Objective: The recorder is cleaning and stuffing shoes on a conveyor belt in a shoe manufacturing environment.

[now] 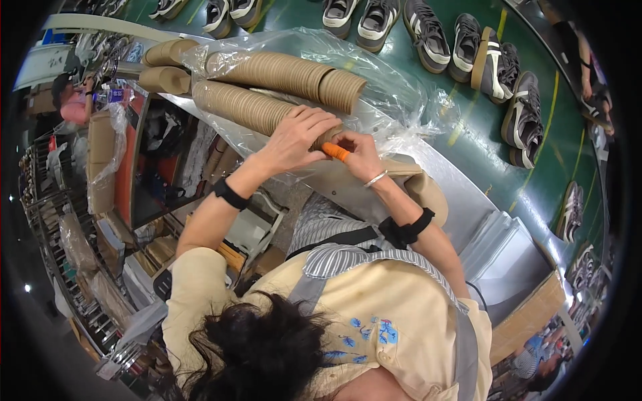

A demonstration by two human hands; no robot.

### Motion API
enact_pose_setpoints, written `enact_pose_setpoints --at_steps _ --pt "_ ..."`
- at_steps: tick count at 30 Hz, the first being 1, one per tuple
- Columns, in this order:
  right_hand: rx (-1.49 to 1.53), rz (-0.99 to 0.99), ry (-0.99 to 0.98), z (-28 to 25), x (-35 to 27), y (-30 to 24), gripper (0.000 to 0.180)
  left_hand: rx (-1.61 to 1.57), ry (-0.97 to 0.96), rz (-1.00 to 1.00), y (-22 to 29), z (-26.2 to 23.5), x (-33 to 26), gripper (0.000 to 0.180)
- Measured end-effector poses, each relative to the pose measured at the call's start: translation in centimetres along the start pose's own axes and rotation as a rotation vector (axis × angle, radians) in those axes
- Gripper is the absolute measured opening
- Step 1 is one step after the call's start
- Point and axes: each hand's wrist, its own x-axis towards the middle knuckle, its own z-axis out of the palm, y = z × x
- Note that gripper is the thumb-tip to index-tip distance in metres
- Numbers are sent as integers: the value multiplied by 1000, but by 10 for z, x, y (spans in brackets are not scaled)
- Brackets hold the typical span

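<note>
Two long rows of nested, curled brown cardboard pieces lie in clear plastic film (401, 93) on a metal bench. My left hand (297, 137) rests over the right end of the near row (244, 107), fingers bent across it. At that same end, my right hand (359, 155) has its fingers curled in on the edge of the last curled piece, close to my left fingertips. An orange finger cover (336, 152) is on one right-hand digit. Behind both hands runs the far row (281, 72), untouched. My palms hide part of the end piece.
Grey and white sneakers (426, 35) stand in a line on a green conveyor (478, 134) beyond the bench (461, 177). Tan curved material (424, 187) lies right of my hands. A cardboard box (528, 317) sits at the lower right; a packed rack (73, 247) stands left.
</note>
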Motion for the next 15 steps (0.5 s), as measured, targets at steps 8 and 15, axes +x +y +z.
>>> enact_pose_setpoints --at_steps 8,15 --pt "154 -154 263 -55 -40 -25 3 -92 -5 72 -14 -1 8 69" --pt "-504 -515 546 -114 -164 -111 16 -1178 -646 -89 66 5 70 43"
